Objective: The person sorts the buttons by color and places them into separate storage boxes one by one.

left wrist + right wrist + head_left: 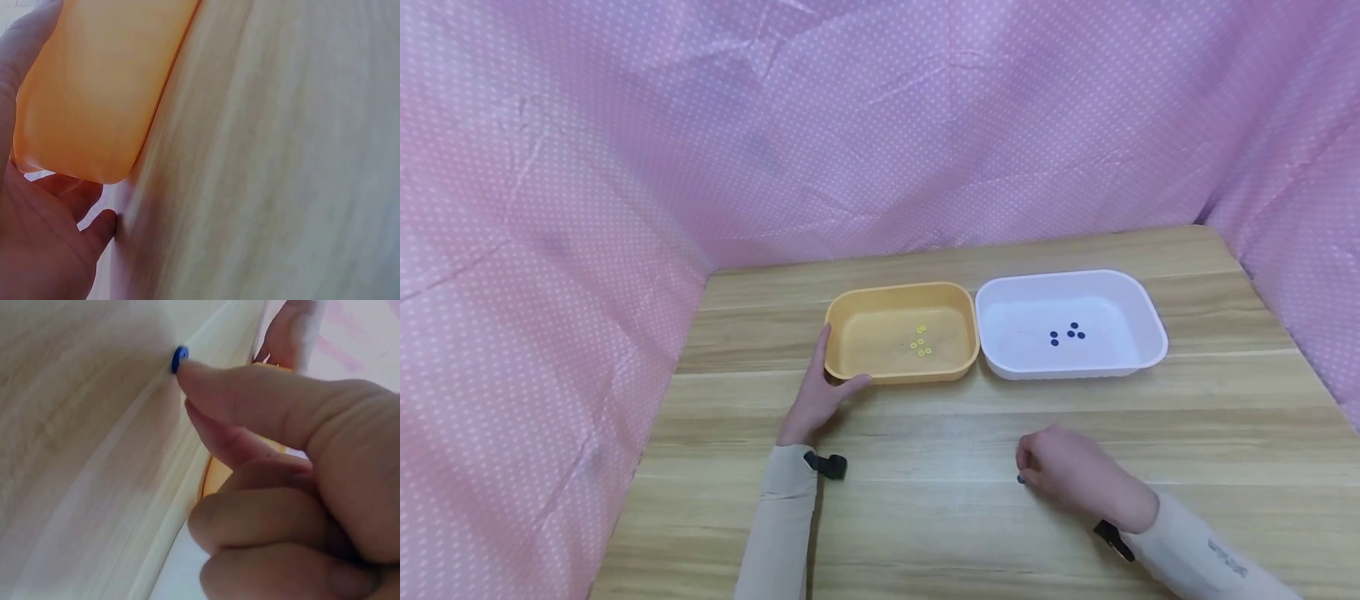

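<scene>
My left hand (815, 402) grips the near left corner of a yellow-orange plastic tray (895, 379), thumb along the front and fingers along the left side. In the left wrist view its thumb and fingers lie about the tray's end (94, 106). Several small yellow buttons (921, 342) lie inside that tray. Above the table in front of the white tray (1075, 369), my right hand (1067, 468) has its fingers bent. Its thumb tip meets a small blue button (179, 359); the index fingertip shows apart from it, and whether the button is pinched is unclear.
The white tray stands right of the yellow one, their ends touching or nearly so, with several dark blue buttons (1071, 334) on its floor. Both trays stand on a wood-grain table (917, 500). A pink dotted cloth (880, 142) hangs behind and at the sides.
</scene>
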### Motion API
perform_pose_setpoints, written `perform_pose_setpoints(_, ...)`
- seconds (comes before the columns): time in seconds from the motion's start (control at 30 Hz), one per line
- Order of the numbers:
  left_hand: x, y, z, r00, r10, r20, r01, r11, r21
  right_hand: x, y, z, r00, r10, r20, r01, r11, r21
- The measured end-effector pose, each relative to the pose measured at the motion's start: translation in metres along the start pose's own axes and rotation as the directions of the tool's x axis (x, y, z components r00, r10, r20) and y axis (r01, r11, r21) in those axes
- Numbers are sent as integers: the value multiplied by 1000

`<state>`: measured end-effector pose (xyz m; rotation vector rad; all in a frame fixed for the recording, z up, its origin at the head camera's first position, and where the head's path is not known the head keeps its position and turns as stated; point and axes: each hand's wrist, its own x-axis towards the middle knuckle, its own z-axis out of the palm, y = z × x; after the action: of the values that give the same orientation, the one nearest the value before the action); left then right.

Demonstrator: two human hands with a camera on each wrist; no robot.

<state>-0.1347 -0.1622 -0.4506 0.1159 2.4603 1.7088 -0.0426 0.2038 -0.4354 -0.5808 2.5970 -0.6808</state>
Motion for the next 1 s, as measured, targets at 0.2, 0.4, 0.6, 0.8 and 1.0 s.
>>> perform_pose_setpoints(0.2, 6, -18, 1, 1000, 0, -30, 0, 1000, 11, -2, -3, 3, 1000, -10, -17, 9, 999, -51)
perform_pose_setpoints(0.4, 5, -18, 1, 999, -1, -42, 1, 1000, 18, -4, -8, 7, 998, -34, -58, 26, 992, -123)
perform_pose_setpoints(0.6, 5, -18, 1, 999, 7, -39, -6, 1000, 24, -7, -17, 15, 988, -89, -122, 54, 963, -264)
perform_pose_setpoints(0.8, 6, -19, 1, 999, 5, -44, -5, 1000, 18, -15, -25, 37, 916, -293, -275, 98, 827, -553)
perform_pose_setpoints(1.0, 6, -20, 1, 999, 15, -41, -14, 1000, 18, -15, -27, 44, 891, -318, -324, 72, 803, -591)
